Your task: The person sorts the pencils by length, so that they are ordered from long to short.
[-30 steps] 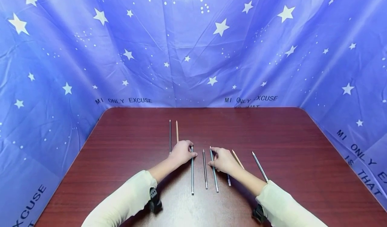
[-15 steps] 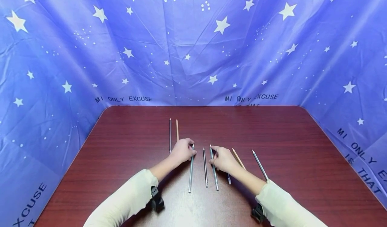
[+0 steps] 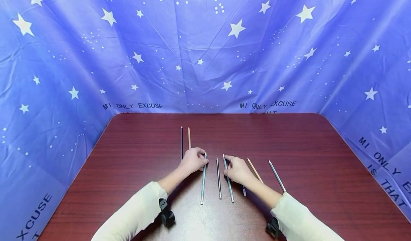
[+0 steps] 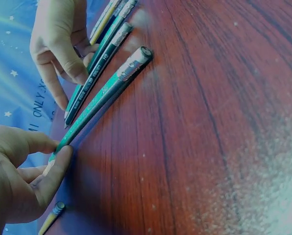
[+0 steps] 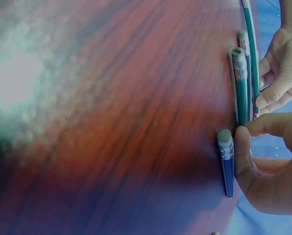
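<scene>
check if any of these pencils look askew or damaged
No damage stands out, though some parts are hidden. Askew, in the head view: the rightmost pencil and the tan pencil beside the right hand slant clearly, while the far-left dark pencil points nearly straight ahead, so they don't line up.

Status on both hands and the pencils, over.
Left hand pinching green pencil near its tip. Right hand pinching another green pencil. Dark pencil lying between the two.
</scene>
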`<control>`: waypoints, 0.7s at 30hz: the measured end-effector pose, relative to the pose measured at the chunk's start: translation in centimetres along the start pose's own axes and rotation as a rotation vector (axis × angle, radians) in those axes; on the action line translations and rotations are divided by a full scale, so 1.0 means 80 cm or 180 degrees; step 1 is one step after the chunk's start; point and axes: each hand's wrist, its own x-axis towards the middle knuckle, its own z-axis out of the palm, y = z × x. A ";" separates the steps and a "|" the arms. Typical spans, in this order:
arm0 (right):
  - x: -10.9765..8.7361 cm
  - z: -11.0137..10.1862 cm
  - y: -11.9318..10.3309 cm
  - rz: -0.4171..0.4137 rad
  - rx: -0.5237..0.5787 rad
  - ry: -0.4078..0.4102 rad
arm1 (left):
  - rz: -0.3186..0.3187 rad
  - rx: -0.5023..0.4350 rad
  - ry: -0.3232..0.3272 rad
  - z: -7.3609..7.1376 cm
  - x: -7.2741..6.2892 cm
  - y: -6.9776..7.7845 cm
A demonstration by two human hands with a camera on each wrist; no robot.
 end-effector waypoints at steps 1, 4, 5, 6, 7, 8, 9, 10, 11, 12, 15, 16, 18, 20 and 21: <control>0.000 0.000 0.000 -0.0012 -0.0020 0.0010 | -0.0003 -0.0026 -0.0011 -0.001 0.000 -0.001; 0.000 0.001 -0.001 -0.0056 -0.0078 0.0033 | 0.0012 -0.0148 -0.0039 -0.003 0.000 -0.003; 0.000 0.001 -0.001 -0.0069 -0.0096 0.0039 | 0.0015 -0.0189 -0.0047 -0.004 0.000 -0.003; 0.000 0.002 -0.001 -0.0081 -0.0113 0.0052 | 0.0024 -0.0235 -0.0053 -0.004 0.000 -0.004; 0.000 0.001 -0.001 -0.0091 -0.0129 0.0067 | 0.0046 -0.0275 -0.0063 -0.004 0.000 -0.004; 0.000 0.001 -0.001 -0.0082 -0.0121 0.0069 | 0.0046 -0.0326 -0.0074 -0.004 0.000 -0.004; 0.001 0.001 0.000 -0.0070 -0.0112 0.0077 | 0.0023 -0.0388 -0.0080 -0.005 0.000 -0.004; 0.001 0.001 0.000 -0.0054 -0.0094 0.0086 | 0.0004 -0.0444 -0.0089 -0.005 0.000 -0.004; 0.001 0.001 0.000 -0.0035 -0.0086 0.0097 | 0.0002 -0.0501 -0.0105 -0.004 -0.001 -0.005; 0.001 0.001 0.001 -0.0013 -0.0068 0.0107 | -0.0022 -0.0570 -0.0118 -0.004 -0.001 -0.005; 0.000 0.000 0.001 0.0036 -0.0005 0.0140 | -0.0099 -0.0761 -0.0130 -0.004 -0.001 -0.005; 0.000 0.000 0.001 0.0038 0.0018 0.0150 | -0.0110 -0.0802 -0.0127 -0.004 -0.001 -0.005; 0.000 -0.001 0.001 0.0023 0.0054 0.0179 | -0.0128 -0.0865 -0.0114 -0.004 -0.001 -0.006; 0.000 -0.001 0.001 0.0001 0.0089 0.0199 | -0.0132 -0.0897 -0.0108 -0.004 -0.001 -0.007; 0.000 -0.001 0.001 -0.0006 0.0105 0.0210 | -0.0140 -0.0911 -0.0110 -0.004 -0.001 -0.007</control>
